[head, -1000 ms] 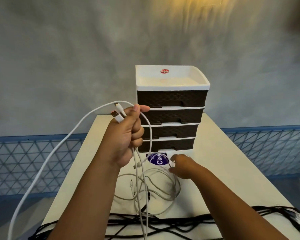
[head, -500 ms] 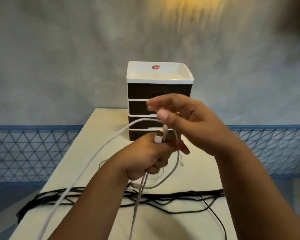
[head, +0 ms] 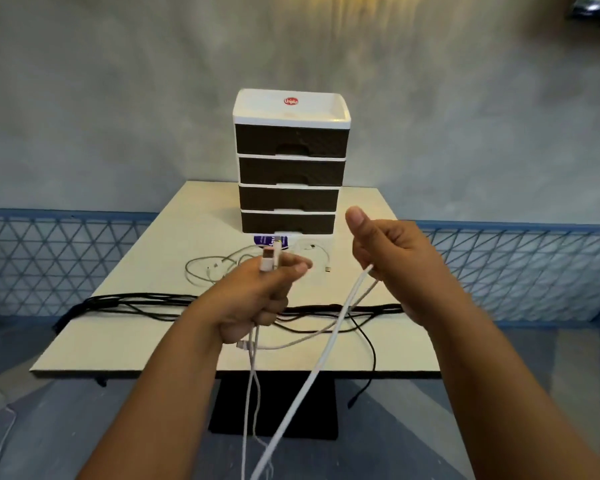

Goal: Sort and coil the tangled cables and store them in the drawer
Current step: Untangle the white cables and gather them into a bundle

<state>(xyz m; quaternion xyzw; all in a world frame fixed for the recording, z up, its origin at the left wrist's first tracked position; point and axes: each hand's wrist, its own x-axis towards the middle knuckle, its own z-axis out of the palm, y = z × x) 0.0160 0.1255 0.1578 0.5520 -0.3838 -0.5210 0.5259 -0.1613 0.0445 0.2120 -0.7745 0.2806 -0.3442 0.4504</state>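
The left hand (head: 257, 299) is closed in a fist round the white cable (head: 312, 375), with two plug ends (head: 269, 259) sticking up above its thumb side. Holding the ends upright like this looks meant to keep them together as the fixed start of a coil. Strands of the same cable drop from below the fist and hang past the near edge of the table (head: 125, 341).

The right hand (head: 392, 258), just to the right of the left and at about the same height, has its fingers curled round a further stretch of white cable, thumb raised. The cable leaves the underside of this hand and runs down and toward the person. The grip seems placed to draw out a length and swing it back to the left hand as a loop.

Beyond the left hand, thinner pale cables (head: 219, 268) lie loose on the table, and below both hands a bundle of black cables (head: 136, 303) stretches across the tabletop, one strand trailing off the near edge. These are not yet sorted. Farther beyond the hands stands the drawer unit (head: 290, 161), its four dark drawers all closed, so nothing can be stored yet.
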